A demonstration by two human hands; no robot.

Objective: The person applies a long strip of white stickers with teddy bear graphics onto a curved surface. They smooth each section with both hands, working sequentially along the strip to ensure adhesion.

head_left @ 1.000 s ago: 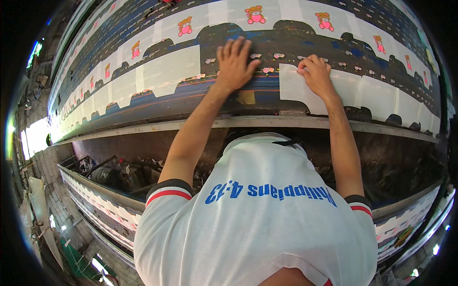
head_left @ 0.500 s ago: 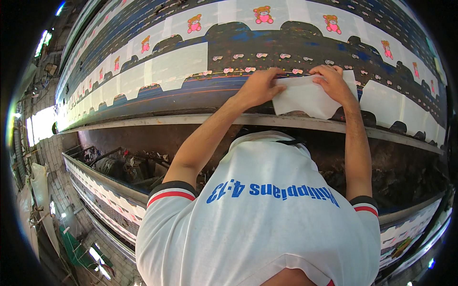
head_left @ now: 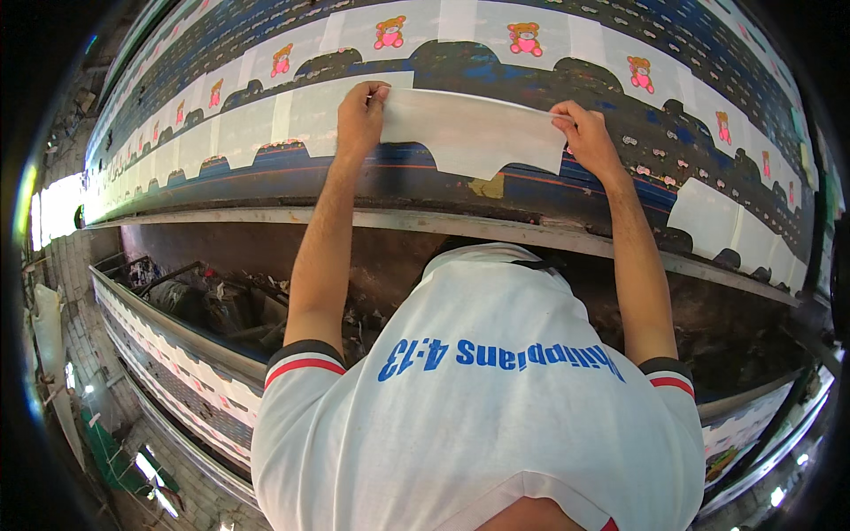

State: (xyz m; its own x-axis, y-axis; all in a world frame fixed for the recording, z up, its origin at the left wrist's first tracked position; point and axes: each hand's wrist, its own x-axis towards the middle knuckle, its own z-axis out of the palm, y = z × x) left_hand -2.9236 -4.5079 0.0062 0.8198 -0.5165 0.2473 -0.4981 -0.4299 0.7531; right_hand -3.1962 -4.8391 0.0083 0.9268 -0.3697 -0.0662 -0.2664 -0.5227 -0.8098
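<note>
A white cut fabric panel (head_left: 474,133) with curved notches along its near edge is stretched between my hands. My left hand (head_left: 360,122) pinches its upper left corner, close to the end of a row of similar white panels (head_left: 310,115). At the opposite corner, my right hand (head_left: 588,138) grips the upper edge between thumb and fingers. The panel hangs over or lies on the long dark table (head_left: 496,66); whether it touches the surface all along, I cannot tell. Beyond it runs another row of white panels printed with pink and brown teddy bears (head_left: 524,39).
To the right, more white panels (head_left: 726,221) lie along the near side. A pale metal rail (head_left: 407,221) edges the table in front of me. Behind the rail is a dark recess with scraps (head_left: 221,296). Another long table with panels (head_left: 168,354) stands at lower left.
Both hands have moved left along the table with the white panel. They are farther apart, and the panel has gone from bunched to stretched flat, beside the left row.
</note>
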